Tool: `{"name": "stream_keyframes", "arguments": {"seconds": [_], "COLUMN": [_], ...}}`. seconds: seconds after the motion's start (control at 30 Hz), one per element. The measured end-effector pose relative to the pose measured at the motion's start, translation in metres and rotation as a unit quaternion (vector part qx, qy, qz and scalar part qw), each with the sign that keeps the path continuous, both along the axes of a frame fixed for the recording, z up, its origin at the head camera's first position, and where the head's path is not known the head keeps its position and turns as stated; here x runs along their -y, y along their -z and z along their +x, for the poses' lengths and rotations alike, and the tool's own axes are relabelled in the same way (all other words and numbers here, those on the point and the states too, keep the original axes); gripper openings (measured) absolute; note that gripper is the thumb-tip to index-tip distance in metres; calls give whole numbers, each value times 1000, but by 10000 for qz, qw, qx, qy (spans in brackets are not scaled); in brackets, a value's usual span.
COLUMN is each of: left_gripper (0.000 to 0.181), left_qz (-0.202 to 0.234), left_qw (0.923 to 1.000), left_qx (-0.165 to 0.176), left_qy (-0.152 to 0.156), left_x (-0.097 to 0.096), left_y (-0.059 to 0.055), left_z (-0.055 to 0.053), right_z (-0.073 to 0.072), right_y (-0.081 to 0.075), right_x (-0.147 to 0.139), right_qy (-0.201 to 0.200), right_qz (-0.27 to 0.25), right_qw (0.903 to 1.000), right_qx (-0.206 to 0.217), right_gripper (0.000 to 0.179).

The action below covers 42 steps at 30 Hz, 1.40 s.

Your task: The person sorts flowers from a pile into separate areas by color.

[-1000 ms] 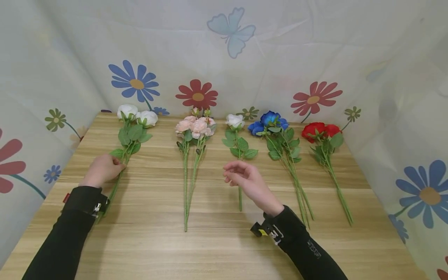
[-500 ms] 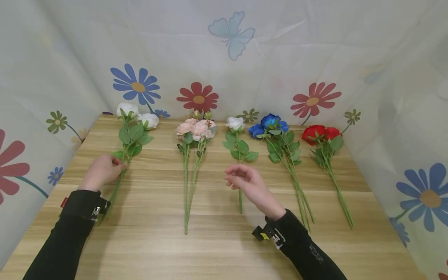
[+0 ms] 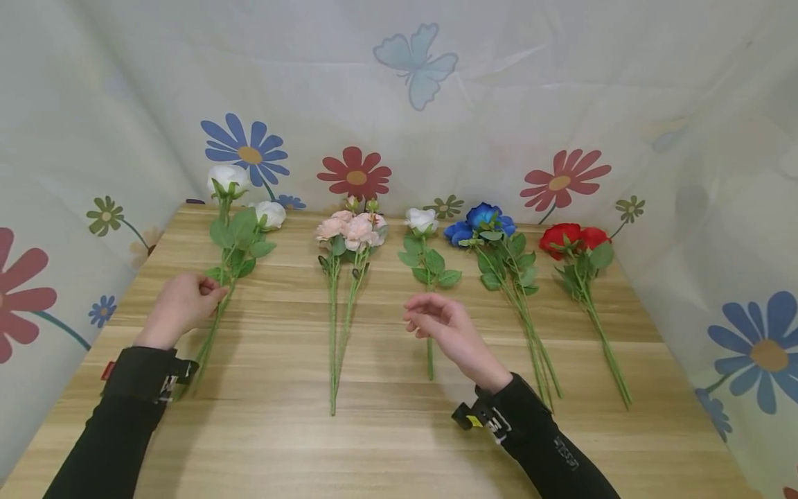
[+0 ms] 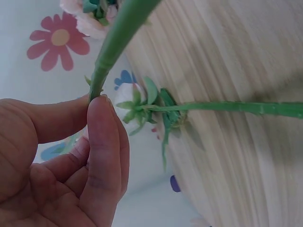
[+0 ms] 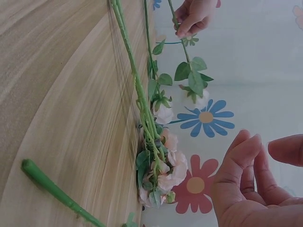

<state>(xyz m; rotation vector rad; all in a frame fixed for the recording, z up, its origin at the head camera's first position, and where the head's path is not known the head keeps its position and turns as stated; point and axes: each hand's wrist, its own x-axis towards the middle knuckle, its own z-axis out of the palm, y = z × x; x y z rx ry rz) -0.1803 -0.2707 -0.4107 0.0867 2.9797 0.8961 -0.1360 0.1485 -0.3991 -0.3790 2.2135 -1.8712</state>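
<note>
At the table's left, my left hand pinches the green stem of a white rose between thumb and fingers. In the right wrist view, that rose is raised off the tabletop. A second white rose lies on the table just beside it, its stem apart from my fingers in the left wrist view. My right hand hovers over the stem of a single white rose, fingers loosely bent. A gap shows between its thumb and fingertips, with nothing held.
Pink flowers lie between my hands on the wooden table. Blue flowers and red roses lie to the right, stems toward me. A flower-printed cloth closes off the back and both sides.
The white rose in my left hand has risen, its bloom moving up and away from the second white rose. My right hand stays nearly still.
</note>
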Motion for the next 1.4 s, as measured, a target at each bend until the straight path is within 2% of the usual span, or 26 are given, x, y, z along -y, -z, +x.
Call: {"name": "stream_keyframes", "arguments": {"seconds": [0.13, 0.3, 0.53, 0.7, 0.9, 1.13, 1.4], "left_gripper": [34, 35, 31, 33, 33, 28, 27], "left_qz": [62, 272, 917, 1388, 2153, 3153, 3706], "left_qw": [9998, 9990, 9943, 9877, 9711, 9404, 9174], "left_qx": [-169, -265, -179, -92, 58, 261, 338], "left_qy": [86, 244, 513, 711, 1026, 1245, 1413], "left_x": [-6, -20, -48, -69, -96, -128, -163], "left_y": [-6, -19, -35, -38, -32, -24, -19], "left_z": [4, 9, 17, 19, 15, 8, 4], "right_z": [1, 2, 3, 5, 6, 9, 11], "right_y": [0, 1, 3, 3, 5, 7, 13], "right_x": [-1, -2, -3, -3, -3, 2, 8], "right_qy": [-17, -21, -16, -45, -149, -299, -749], "right_qz": [32, 14, 22, -41, -44, 42, 285], "right_qw": [10000, 10000, 10000, 10000, 9999, 9993, 9965], "right_qx": [-29, -37, -29, 37, 75, 214, 237], "right_gripper": [23, 22, 23, 22, 22, 24, 29]}}
